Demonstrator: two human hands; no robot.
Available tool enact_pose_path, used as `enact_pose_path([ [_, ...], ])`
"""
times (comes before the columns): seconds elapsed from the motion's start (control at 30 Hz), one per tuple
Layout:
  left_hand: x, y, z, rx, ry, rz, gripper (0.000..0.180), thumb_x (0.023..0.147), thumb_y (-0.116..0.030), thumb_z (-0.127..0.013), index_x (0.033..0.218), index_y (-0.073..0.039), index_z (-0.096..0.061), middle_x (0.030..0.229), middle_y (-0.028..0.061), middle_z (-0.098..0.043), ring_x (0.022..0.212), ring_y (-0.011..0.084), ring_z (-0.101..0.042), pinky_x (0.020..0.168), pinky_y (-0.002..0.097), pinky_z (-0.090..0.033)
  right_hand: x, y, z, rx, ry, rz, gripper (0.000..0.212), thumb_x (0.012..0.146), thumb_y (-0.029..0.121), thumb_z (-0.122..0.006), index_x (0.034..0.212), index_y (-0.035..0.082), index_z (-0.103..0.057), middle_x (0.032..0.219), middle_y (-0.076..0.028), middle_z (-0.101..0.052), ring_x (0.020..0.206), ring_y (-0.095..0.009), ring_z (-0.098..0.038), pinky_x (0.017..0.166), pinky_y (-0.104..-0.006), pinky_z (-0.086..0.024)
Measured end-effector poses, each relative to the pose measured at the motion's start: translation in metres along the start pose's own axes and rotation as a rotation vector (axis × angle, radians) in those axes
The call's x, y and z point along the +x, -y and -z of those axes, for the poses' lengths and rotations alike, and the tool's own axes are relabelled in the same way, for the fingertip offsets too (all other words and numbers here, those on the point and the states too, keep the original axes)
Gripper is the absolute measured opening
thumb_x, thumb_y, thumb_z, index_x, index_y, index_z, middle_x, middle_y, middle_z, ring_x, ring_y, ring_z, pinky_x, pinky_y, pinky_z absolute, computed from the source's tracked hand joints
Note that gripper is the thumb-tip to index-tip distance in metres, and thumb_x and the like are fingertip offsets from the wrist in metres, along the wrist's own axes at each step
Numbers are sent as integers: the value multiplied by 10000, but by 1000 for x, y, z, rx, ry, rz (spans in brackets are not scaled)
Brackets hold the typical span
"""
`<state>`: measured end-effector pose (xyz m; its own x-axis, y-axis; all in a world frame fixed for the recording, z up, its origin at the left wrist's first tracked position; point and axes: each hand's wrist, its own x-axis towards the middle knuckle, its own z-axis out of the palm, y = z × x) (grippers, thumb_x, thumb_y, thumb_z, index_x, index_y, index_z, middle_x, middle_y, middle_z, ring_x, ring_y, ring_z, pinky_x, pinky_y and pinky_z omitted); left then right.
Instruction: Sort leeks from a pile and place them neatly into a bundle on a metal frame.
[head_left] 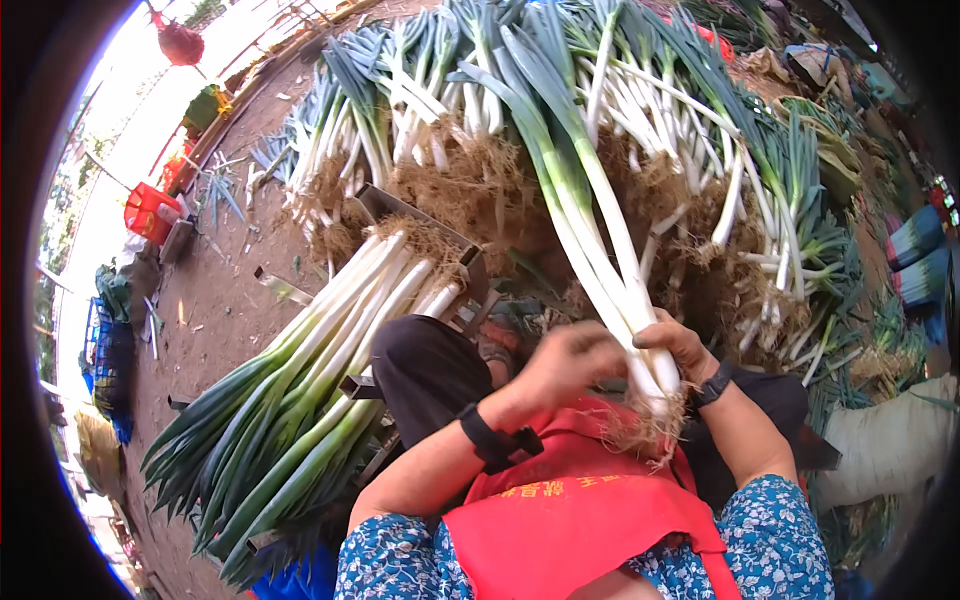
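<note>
In front of my red apron (590, 500), my right hand (680, 350) is closed around the white shafts of a few long green onions (598, 235). Their leafy tops point away from me, and their brown roots (645, 432) hang over the apron. My left hand (570, 365) is at the left side of these shafts, smeared by motion, so its fingers cannot be made out. A bundle of green onions (335, 320) lies to my left in a metal rack (470, 265), roots at the far end and leaves toward the lower left.
Many more green onions (660, 110) lie in a wide arc ahead and to the right, roots toward me. A pale sack (890, 440) lies at the right. On the far left are a red basket (152, 212) and a blue crate (100, 350) on the brown ground.
</note>
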<state>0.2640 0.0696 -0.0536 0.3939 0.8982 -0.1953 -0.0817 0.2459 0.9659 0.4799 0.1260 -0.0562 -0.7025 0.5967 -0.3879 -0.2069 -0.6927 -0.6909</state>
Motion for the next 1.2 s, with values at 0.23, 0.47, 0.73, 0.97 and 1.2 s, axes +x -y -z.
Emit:
enact_pose_path([
  [0.23, 67, 23, 19, -1012, -81, -6, 464, 958, -377, -591, 1236, -11, -530, 1076, 168, -670, 950, 328, -673, 853, 495, -558, -101, -16, -68, -65, -56, -184, 702, 664, 69, -756, 1285, -67, -458, 980, -178, -598, 820, -258, -631, 722, -448, -574],
  [0.47, -8, -59, 0, -1096, -200, -379, 430, 842, -139, -732, 1201, -70, -508, 985, 69, -617, 805, 198, -649, 679, 370, -561, -127, 5, -114, -581, -3, -134, 786, 621, 145, -840, 1299, -48, -491, 1071, -103, -649, 944, -164, -628, 835, -301, -517],
  [0.73, -169, -83, 100, -720, -614, -835, 486, 885, -135, -711, 1313, -102, -483, 1147, 90, -612, 1055, 230, -614, 907, 394, -516, 28, 49, -179, -1343, 487, 187, 787, 685, 161, -796, 1385, 24, -463, 1303, -165, -560, 1190, -265, -529, 996, -364, -435],
  [0.97, -271, -12, 171, -844, -1111, -722, 476, 907, -364, -687, 1250, -62, -553, 1129, 125, -650, 1096, 290, -608, 959, 503, -473, 259, 0, -216, -1971, 646, 513, 820, 743, 82, -724, 1473, 83, -352, 1272, -237, -555, 1122, -394, -566, 948, -436, -459],
  [1.2, -284, 83, 192, -793, -1246, 22, 650, 959, -555, -515, 1292, 2, -480, 1199, 236, -608, 1119, 350, -604, 941, 529, -475, 340, -62, -229, -2184, 584, 385, 847, 703, 114, -797, 1453, 80, -406, 1368, -185, -508, 1325, -348, -420, 1106, -457, -317],
])
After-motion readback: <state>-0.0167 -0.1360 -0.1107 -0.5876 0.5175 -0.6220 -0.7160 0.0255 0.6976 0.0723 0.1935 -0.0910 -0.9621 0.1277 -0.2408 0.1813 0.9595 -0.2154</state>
